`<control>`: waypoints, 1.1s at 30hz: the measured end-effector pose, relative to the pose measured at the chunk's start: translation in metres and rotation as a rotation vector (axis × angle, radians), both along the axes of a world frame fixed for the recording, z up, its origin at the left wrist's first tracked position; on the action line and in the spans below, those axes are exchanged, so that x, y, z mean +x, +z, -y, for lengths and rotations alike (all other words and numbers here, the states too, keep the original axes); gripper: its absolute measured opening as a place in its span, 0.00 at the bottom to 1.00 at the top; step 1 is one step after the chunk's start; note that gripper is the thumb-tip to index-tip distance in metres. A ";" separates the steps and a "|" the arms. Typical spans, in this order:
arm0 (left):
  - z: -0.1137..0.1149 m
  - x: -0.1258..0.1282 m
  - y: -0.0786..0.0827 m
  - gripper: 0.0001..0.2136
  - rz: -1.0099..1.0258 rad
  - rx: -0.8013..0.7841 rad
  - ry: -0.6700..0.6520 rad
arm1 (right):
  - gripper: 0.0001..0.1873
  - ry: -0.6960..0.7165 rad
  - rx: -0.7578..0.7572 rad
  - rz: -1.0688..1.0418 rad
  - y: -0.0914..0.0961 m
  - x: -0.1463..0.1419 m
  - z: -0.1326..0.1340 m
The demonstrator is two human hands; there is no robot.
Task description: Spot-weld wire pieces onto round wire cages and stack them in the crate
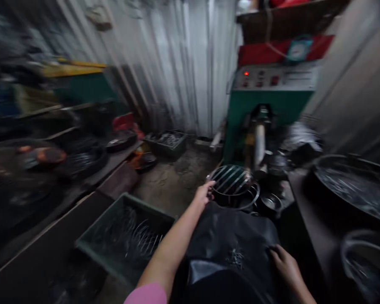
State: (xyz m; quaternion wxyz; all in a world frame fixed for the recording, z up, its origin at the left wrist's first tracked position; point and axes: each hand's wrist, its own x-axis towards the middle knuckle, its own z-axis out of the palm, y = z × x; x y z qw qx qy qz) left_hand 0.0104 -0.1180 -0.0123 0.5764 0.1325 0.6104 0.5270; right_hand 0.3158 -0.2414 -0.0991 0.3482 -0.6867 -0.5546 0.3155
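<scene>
My left hand [204,193] reaches forward and its fingers close on the near rim of a round wire grill [232,179]. The grill lies tilted on top of a dark round tub [240,197] in front of a green machine [266,105]. My right hand [284,262] rests low at the right on black cloth [234,240] that covers my lap, fingers curled down against it. A small heap of thin metal bits [236,257] lies on the cloth beside that hand.
A green crate [126,236] with wire rings stands at the lower left. Large dark pans [351,185] sit on the right bench. Another crate [167,141] stands by the corrugated metal wall. Cluttered shelves fill the left side. A small metal bowl [270,202] sits beside the tub.
</scene>
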 end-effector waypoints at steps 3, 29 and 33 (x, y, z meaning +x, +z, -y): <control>-0.013 0.001 -0.016 0.13 0.081 0.008 0.025 | 0.13 -0.108 -0.039 -0.248 0.009 0.010 -0.007; -0.026 0.019 0.000 0.22 0.051 0.244 0.064 | 0.11 0.192 0.199 -0.267 0.075 -0.080 -0.098; -0.025 0.017 -0.002 0.22 0.056 0.257 0.064 | 0.11 0.200 0.195 -0.275 0.070 -0.080 -0.098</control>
